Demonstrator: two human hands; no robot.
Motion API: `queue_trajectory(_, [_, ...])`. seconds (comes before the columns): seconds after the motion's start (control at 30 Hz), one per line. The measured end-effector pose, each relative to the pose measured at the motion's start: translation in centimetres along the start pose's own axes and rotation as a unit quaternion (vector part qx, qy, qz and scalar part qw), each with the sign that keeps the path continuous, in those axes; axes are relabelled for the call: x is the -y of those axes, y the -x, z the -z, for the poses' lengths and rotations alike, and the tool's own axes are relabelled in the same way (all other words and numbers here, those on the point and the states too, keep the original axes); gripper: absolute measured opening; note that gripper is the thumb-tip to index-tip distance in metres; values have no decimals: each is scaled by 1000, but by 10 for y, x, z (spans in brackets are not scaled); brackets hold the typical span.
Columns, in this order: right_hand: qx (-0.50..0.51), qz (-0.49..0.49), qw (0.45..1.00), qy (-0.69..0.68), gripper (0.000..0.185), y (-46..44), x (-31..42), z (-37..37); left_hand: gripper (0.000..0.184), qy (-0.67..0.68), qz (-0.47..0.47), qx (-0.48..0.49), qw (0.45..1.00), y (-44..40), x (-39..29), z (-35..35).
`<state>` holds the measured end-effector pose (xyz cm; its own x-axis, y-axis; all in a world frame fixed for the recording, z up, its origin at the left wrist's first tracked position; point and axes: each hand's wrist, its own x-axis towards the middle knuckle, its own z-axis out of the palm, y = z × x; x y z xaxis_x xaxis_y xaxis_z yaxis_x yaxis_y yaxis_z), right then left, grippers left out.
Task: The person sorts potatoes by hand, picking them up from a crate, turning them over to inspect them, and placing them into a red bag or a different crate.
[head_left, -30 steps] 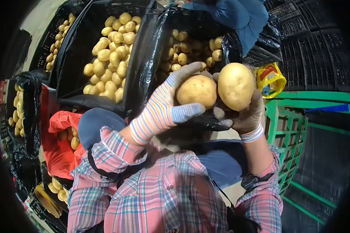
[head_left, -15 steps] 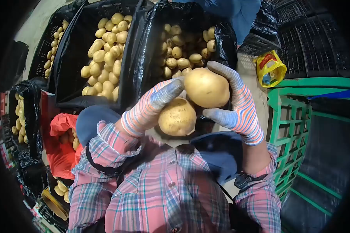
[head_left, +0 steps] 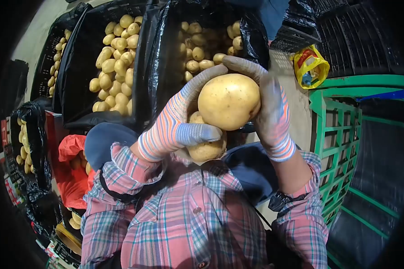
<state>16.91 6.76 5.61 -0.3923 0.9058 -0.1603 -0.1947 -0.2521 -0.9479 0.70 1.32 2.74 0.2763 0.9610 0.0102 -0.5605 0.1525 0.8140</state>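
The left hand (head_left: 177, 119) grips a small potato (head_left: 207, 151), thumb laid across it, probably to stop it dropping; the right hand (head_left: 271, 112) clasps a large potato (head_left: 229, 102) just beyond, between both hands (its bulk seems to need two). Ahead, a black-lined crate (head_left: 254, 38) holds potatoes, as does a red bag (head_left: 72, 188) at left.

The left hand (head_left: 177, 121) and upper potato (head_left: 229, 102) partly hide the lower potato (head_left: 207, 151).
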Motion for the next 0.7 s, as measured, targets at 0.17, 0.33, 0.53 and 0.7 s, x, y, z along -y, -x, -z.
queue_trajectory(0.17, [32, 170, 957, 234, 55, 2, -4, 3, 98, -119, -63, -30, 990, -2, 6, 9])
queue_trajectory(0.33, [7, 105, 987, 122, 60, 1, 0, 2, 93, -53, -14, -6, 998, -2, 0, 8])
queue_trajectory(0.53, [24, 111, 969, 220, 53, 2, 2, 2, 85, -102, -16, -14, 995, 1, -5, 6])
queue_trajectory(0.7, [57, 11, 976, 209, 66, -1, 0, 8, 81, -231, -24, -18, 972, 2, -6, 14])
